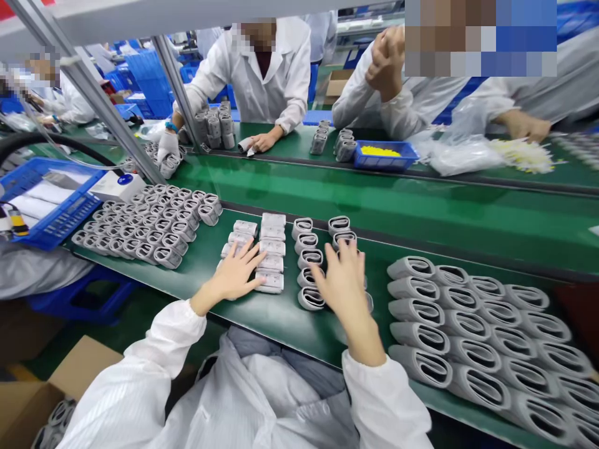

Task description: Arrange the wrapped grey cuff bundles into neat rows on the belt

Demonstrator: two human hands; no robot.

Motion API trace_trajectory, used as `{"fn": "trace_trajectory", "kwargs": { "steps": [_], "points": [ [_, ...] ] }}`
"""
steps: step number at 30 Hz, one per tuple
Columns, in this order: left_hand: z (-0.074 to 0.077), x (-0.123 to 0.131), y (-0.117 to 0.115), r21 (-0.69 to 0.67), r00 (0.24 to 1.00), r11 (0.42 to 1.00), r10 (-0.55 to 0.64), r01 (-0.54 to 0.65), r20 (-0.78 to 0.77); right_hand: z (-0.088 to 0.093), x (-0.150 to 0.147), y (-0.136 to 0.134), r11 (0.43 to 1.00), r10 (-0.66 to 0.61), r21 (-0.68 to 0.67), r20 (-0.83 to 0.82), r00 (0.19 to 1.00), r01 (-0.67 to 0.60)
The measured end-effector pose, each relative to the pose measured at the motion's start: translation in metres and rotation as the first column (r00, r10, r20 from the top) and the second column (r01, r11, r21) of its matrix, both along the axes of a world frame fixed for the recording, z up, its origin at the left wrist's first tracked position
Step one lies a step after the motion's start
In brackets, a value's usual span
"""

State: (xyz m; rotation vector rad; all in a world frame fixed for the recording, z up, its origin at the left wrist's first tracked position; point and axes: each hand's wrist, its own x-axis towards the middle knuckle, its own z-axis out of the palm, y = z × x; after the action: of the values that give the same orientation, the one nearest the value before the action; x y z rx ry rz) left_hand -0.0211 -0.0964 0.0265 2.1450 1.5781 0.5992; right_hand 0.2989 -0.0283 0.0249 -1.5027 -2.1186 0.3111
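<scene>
Green bench (201, 255) spans the shot. Big block of grey rolls (416, 333) on its right end, smaller block (175, 246) toward its left, basket (65, 221) beyond that. Mid-bench: right hand (345, 277) over open rolls (302, 239), left hand (236, 271) over flat rolls (271, 249), both grips spread.

Left of the left grip (236, 271), a blue basket (68, 223) holds white items (44, 198); beyond the right grip (344, 274), across a green strip (327, 181), a blue tray (384, 164) of yellow pieces (378, 151) sits beside a clear plastic bag (463, 157).
</scene>
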Motion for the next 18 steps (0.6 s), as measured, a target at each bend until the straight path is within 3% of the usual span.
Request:
{"fn": "trace_trajectory", "kwargs": {
  "steps": [3, 7, 10, 14, 16, 18],
  "points": [
    [0.002, -0.006, -0.009, 0.021, 0.999, 0.999, 0.028, -0.027, -0.036, -0.013, -0.032, -0.013, 0.99, 0.125, -0.062, -0.051, 0.991, -0.129],
    [0.002, 0.002, -0.007, 0.002, 0.999, 1.0, -0.003, 0.003, -0.052, -0.024, -0.048, -0.012, 0.98, 0.189, -0.049, -0.106, 0.976, -0.195],
    [0.001, 0.005, -0.003, -0.005, 0.999, 1.0, -0.005, 0.005, -0.035, -0.014, -0.054, -0.009, 0.981, 0.191, -0.021, -0.061, 0.98, -0.193],
    [0.002, 0.002, -0.003, 0.001, 0.999, 1.0, 0.023, -0.023, -0.023, 0.009, -0.058, -0.011, 0.926, 0.361, -0.094, -0.073, 0.93, -0.366],
    [0.004, -0.001, -0.005, -0.007, 0.999, 1.0, 0.025, -0.025, -0.027, 0.016, -0.043, -0.01, 0.94, 0.33, -0.062, -0.079, 0.941, -0.335],
    [0.006, -0.003, -0.007, -0.011, 0.999, 1.0, 0.023, -0.024, -0.042, 0.019, -0.015, -0.006, 0.992, 0.127, -0.002, -0.054, 0.99, -0.128]
  ]
}}
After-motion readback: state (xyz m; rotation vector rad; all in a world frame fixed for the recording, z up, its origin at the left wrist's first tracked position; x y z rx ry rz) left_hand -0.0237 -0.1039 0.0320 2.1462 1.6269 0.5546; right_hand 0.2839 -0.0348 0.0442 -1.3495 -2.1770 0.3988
